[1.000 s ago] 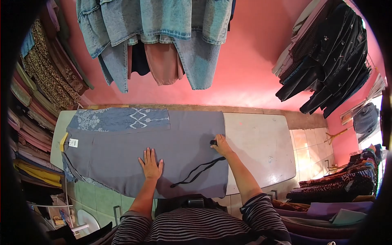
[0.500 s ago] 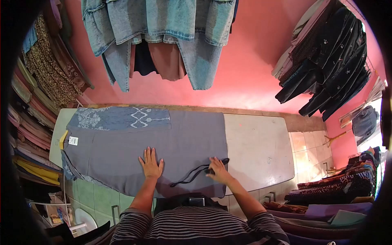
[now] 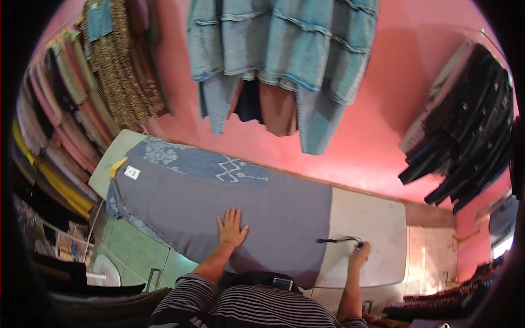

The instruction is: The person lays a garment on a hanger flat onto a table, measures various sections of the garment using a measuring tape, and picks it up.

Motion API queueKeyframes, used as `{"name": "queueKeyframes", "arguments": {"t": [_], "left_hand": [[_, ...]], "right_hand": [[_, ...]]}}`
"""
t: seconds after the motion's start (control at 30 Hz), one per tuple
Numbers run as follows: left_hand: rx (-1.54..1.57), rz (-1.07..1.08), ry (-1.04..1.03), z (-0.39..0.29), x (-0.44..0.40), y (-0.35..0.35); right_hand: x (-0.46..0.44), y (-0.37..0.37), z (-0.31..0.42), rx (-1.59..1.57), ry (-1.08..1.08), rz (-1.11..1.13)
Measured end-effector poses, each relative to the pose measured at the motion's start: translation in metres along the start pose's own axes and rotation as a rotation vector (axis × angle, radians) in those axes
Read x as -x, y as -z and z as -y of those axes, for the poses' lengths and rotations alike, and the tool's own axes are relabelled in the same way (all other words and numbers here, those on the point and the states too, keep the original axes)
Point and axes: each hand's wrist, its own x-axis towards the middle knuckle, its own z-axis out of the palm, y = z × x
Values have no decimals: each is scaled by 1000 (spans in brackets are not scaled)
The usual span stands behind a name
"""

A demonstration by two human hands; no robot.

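A grey garment (image 3: 284, 218) with a blue, white-patterned panel (image 3: 191, 161) lies flat on a pale table (image 3: 377, 218). At its left end are a yellow hanger (image 3: 117, 167) and a white tag (image 3: 132, 172). My left hand (image 3: 233, 228) rests on the cloth with fingers spread, holding nothing. Over the bare right part of the table, my right hand (image 3: 359, 254) is closed on a small black object with a black cord (image 3: 338, 239) that trails left to the garment's edge.
Denim garments (image 3: 284, 49) hang on the pink wall ahead. Dark clothes (image 3: 465, 126) hang at the right, and a dense row of clothes (image 3: 65, 120) lines the left. A white round stool (image 3: 106, 270) stands at the lower left.
My right hand has gone from the garment's lower right to the bare table, pulling the black cord along. My left hand stays on the cloth. The view has shifted and tilted.
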Motion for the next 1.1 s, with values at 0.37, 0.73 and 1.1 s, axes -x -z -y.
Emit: {"name": "queueKeyframes", "arguments": {"t": [0.37, 0.73, 1.1], "left_hand": [[108, 79, -111, 23, 7, -4], [305, -576, 94, 165, 112, 57], [346, -635, 594, 343, 248, 74]], "right_hand": [[21, 9, 14, 325, -30, 114], [74, 2, 157, 152, 137, 23], [144, -112, 270, 349, 253, 324]]}}
